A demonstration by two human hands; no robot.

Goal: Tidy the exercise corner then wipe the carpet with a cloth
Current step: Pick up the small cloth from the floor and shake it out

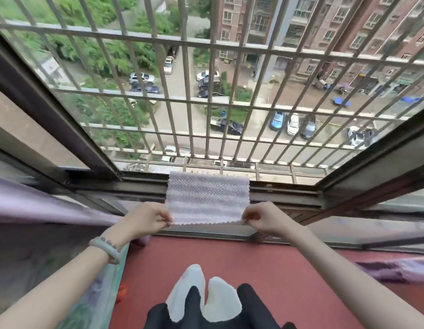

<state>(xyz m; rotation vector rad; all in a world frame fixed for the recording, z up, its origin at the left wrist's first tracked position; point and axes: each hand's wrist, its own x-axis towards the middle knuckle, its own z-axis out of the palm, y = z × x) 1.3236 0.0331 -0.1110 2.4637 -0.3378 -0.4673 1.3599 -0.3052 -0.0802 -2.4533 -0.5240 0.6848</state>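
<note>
My left hand (149, 218) and right hand (260, 219) each pinch a near corner of the cloth (207, 198), whose far end lies across the window track (284, 188). I judge it best to hold both corners level and taut, well inside the bars (212, 67).

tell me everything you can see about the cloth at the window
The cloth is a small rectangle, pale lilac with whitish stripes, in a bumpy, scale-like weave that looks like soft microfibre, with a wavy hem. It is unfolded and spread flat across the window track, far edge toward the bars. The left hand and right hand each pinch one near corner, holding the near edge taut. Wet or dry cannot be told.
</note>
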